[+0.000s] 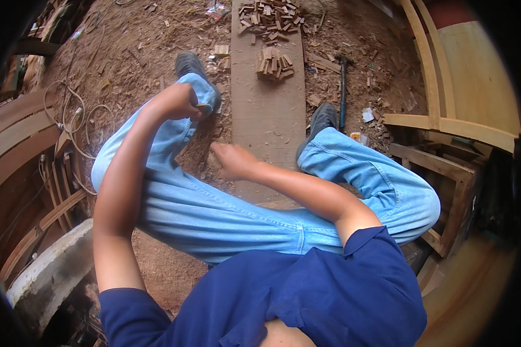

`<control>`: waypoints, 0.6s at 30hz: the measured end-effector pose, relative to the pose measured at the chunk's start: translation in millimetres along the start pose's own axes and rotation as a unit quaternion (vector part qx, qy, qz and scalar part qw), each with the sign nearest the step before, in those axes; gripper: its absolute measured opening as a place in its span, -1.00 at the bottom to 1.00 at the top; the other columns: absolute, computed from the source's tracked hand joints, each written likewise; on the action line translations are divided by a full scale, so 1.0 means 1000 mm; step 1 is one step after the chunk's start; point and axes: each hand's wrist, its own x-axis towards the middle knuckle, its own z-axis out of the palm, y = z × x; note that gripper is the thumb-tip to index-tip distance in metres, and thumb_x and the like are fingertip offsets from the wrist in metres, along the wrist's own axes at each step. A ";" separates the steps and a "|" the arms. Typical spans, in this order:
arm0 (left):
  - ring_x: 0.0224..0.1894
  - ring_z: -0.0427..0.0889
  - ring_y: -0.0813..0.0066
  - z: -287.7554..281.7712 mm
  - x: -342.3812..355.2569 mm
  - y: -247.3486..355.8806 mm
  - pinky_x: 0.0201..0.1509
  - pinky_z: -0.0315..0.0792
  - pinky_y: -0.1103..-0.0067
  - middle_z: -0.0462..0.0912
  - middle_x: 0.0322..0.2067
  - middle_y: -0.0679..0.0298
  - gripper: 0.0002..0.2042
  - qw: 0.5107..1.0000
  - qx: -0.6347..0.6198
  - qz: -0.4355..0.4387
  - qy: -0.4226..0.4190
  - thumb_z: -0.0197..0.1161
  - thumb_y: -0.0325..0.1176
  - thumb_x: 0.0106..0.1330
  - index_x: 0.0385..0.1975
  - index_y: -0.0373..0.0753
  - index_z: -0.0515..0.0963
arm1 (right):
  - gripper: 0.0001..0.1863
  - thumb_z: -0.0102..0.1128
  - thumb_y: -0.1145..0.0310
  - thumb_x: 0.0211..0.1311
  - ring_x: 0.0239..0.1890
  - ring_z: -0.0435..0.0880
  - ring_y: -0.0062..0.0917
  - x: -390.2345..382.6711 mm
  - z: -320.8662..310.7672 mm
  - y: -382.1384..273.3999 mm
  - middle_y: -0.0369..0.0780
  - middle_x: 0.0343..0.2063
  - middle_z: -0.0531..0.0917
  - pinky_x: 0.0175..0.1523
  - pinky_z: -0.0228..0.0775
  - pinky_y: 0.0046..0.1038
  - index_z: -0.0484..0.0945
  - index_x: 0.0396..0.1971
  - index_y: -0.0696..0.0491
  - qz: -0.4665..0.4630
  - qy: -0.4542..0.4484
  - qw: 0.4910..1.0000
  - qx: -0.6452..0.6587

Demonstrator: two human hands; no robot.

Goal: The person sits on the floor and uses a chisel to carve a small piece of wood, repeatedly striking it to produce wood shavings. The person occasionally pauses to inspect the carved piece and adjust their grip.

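My left hand (181,102) is closed above my left shin, and a small light-brown piece of wood (201,106) pokes out from its fingers. Lower and to the right, my right hand (235,161) hovers by the left edge of a long wooden board (266,121). Its fingers look curled, but blur hides what they hold, if anything. The board lies on the ground between my feet. On it sits a small heap of short wooden pieces (275,63), with a larger, looser pile of similar pieces (271,20) farther away.
A hammer (342,92) with a blue handle lies right of the board, beyond my right shoe (324,117). Wood chips litter the dirt floor (133,55). Wooden frames (446,168) stand at the right. Cables (78,113) and curved wooden parts (23,139) are at the left.
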 end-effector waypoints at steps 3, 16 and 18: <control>-0.45 0.70 0.16 -0.001 0.001 0.000 -0.30 0.50 0.31 0.72 -0.51 0.02 -0.68 1.000 -0.001 -0.003 0.001 0.55 -0.18 0.01 -0.42 -0.34 0.73 | -0.56 0.24 0.52 0.05 -0.06 0.68 0.01 0.007 -0.024 0.014 0.06 -0.10 0.65 0.03 0.55 -0.03 0.38 -0.02 0.16 0.039 0.024 0.997 -0.069; -0.39 0.74 0.13 -0.002 -0.003 0.003 -0.26 0.54 0.30 0.73 -0.47 0.00 -0.71 1.000 -0.012 0.009 0.017 0.52 -0.21 0.04 -0.39 -0.34 0.75 | -0.66 0.27 0.48 0.10 -0.29 0.80 -0.12 -0.002 -0.032 0.055 -0.01 -0.31 0.70 -0.30 0.71 -0.22 0.44 -0.11 0.17 0.130 0.053 0.958 -0.252; -0.39 0.74 0.13 -0.002 -0.002 0.003 -0.26 0.54 0.30 0.73 -0.48 0.00 -0.71 1.000 -0.009 0.005 0.013 0.52 -0.21 0.04 -0.39 -0.34 0.75 | -0.60 0.20 0.55 0.06 -0.29 0.74 -0.03 -0.004 -0.007 0.032 0.07 -0.22 0.65 -0.27 0.66 -0.13 0.38 -0.06 0.25 0.102 0.010 0.979 -0.174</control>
